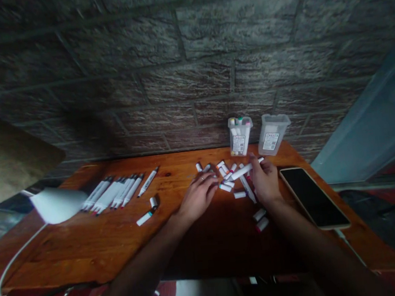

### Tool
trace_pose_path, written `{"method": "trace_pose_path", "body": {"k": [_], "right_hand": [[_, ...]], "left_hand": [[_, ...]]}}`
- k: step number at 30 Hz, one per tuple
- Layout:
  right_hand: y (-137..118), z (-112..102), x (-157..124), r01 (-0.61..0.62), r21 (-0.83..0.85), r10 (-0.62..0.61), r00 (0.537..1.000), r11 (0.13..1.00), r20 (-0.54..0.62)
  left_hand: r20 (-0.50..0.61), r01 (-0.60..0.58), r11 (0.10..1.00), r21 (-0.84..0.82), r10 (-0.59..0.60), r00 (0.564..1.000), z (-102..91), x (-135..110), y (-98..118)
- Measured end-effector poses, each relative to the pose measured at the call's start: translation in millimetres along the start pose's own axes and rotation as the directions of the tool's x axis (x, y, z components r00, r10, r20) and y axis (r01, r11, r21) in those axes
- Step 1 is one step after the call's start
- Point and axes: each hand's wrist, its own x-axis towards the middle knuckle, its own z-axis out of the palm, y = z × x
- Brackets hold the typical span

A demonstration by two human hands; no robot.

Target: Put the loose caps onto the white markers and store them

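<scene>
My right hand (266, 181) is closed on a white marker (241, 171), which points left over a heap of loose marker caps (227, 185). At the left side of this heap, my left hand (198, 196) reaches with its fingers apart and bent, the fingertips close to the caps. No held thing shows in it. Another white marker (248, 189) lies on the table just left of my right hand, partly under the held one. Two caps (261, 220) lie nearer me, below my right wrist.
Uncapped markers (115, 193) lie in a row at left on the wooden table (89, 249), near a lamp (55, 204). Loose caps (144, 218) lie nearer. A clear box of markers (240, 139) and a second clear box (272, 137) stand by the wall. A phone (315, 197) lies right.
</scene>
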Motion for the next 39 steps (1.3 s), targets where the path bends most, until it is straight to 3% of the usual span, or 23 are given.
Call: {"method": "trace_pose_path", "body": {"k": [18, 24, 29, 32, 35, 39], "right_hand": [[-2, 2, -4, 0.0, 0.009, 0.0, 1.0, 1.0, 0.025], [-2, 1, -1, -0.021, 0.04, 0.021, 1.0, 0.999, -0.015], [-3, 5, -6, 0.007, 0.033, -0.008, 0.999, 0.999, 0.038], [-3, 6, -7, 0.025, 0.034, -0.027, 0.998, 0.999, 0.055], [-3, 5, -8, 0.018, 0.016, -0.019, 0.998, 1.0, 0.058], [-10, 6, -10, 0.036, -0.032, -0.034, 0.998, 0.999, 0.054]], "left_hand": [[0.087, 0.019, 0.988, 0.151, -0.032, 0.996, -14.4, 3, -10], [0.044, 0.029, 0.995, 0.095, -0.034, 0.998, -10.7, 2, -8], [0.008, -0.004, 0.997, 0.075, 0.004, 1.0, -11.0, 2, -5], [-0.028, 0.039, 0.996, 0.086, -0.036, 0.999, -11.5, 1, -6], [-0.018, 0.084, 0.987, 0.134, -0.082, 0.996, -9.5, 1, -8], [0.045, 0.017, 0.983, 0.182, -0.025, 0.999, -3.2, 2, -12]]}}
